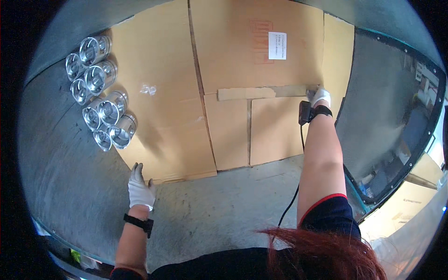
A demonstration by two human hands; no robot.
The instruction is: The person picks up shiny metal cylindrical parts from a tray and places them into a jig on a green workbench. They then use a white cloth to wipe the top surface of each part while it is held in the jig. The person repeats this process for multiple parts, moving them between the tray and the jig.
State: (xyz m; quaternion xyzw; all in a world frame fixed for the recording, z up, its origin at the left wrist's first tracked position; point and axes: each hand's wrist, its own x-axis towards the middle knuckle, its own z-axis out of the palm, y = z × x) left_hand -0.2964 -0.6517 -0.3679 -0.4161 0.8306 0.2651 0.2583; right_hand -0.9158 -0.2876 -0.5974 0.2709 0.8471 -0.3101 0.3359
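Note:
My left hand [140,190], in a white glove with grey fingers, is at the lower left edge of a flattened cardboard sheet [163,107]. Its fingers stretch upward with the thumb apart, and nothing is in it. Farther off, my gloved right hand [321,96] reaches to the right end of a torn, long cardboard strip [247,93] lying across the cardboard. Its fingers are partly hidden, so I cannot make out whether they grip the strip. Several shiny metal cylinders [110,112] with open ends stand grouped at the left, partly on the cardboard.
A dark mesh panel [387,112] in a riveted frame rises on the right. Beyond it lie cardboard boxes [403,203]. A white paper label [277,45] is on the far cardboard. Grey surface [224,205] shows nearer me. A black cable [290,205] hangs beside my right arm.

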